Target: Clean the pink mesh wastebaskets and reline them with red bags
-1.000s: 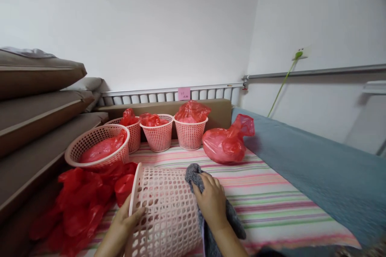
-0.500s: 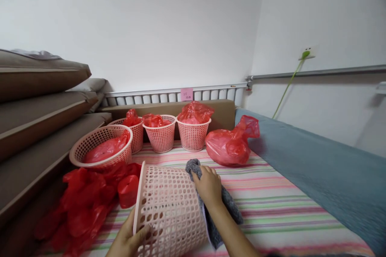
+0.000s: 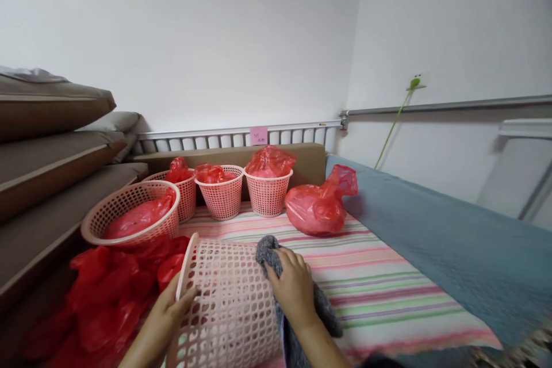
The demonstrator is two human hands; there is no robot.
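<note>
A pink perforated basket (image 3: 233, 305) lies on its side, its rim facing left. My left hand (image 3: 170, 307) grips that rim, thumb outside and the other fingers hidden behind it. At the basket's base end, my right hand (image 3: 293, 284) is closed on a grey cloth (image 3: 325, 310) and presses it against the basket. The cloth hangs down past my wrist. Left of the basket are crumpled red plastic bags (image 3: 103, 299) and a red roll (image 3: 170, 270).
Behind stand pink baskets holding red bags, among them a wide one (image 3: 129, 213) and one at centre (image 3: 268, 192). A tied red bag (image 3: 317, 207) sits on the striped cloth (image 3: 388, 282). Stacked cushions (image 3: 52, 155) rise at left; a blue surface (image 3: 431, 230) extends right.
The whole view has shifted, so the things behind appear further left. Both hands still hold the basket and cloth, and the left hand sits slightly higher on the rim.
</note>
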